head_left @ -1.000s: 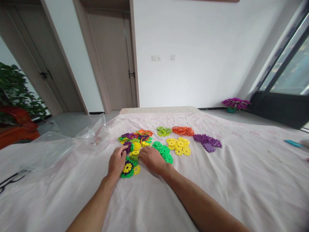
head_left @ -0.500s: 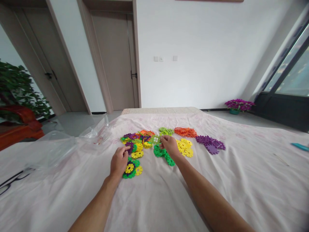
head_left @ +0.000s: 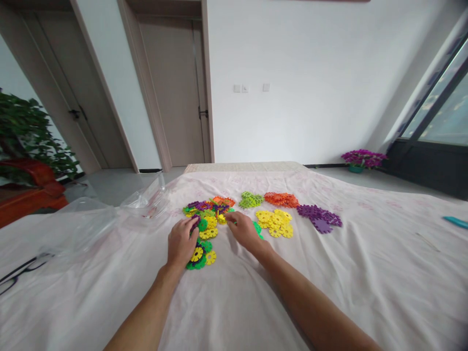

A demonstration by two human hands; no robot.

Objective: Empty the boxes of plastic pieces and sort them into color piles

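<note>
Flat plastic snowflake discs lie on a pale sheet [head_left: 329,292]. A mixed pile [head_left: 206,208] sits ahead of my hands. Sorted groups lie to its right: light green [head_left: 250,199], orange [head_left: 281,199], yellow [head_left: 275,222] and purple [head_left: 319,217]. My left hand [head_left: 182,242] rests on the sheet with its fingers curled on a purple disc [head_left: 195,222], beside green and yellow discs [head_left: 200,257]. My right hand [head_left: 243,231] lies over the dark green group [head_left: 258,228], fingertips reaching the mixed pile; I cannot see anything in its fingers.
A crumpled clear plastic bag [head_left: 142,201] lies left of the discs. Black glasses [head_left: 14,275] rest at the far left. A teal object [head_left: 455,222] lies at the right edge. Beyond are doors, a potted plant [head_left: 25,141] and purple flowers [head_left: 361,158].
My right hand carried a light green disc out toward the light green group, then came back left and nearer, to the mixed pile. My left hand has barely moved.
</note>
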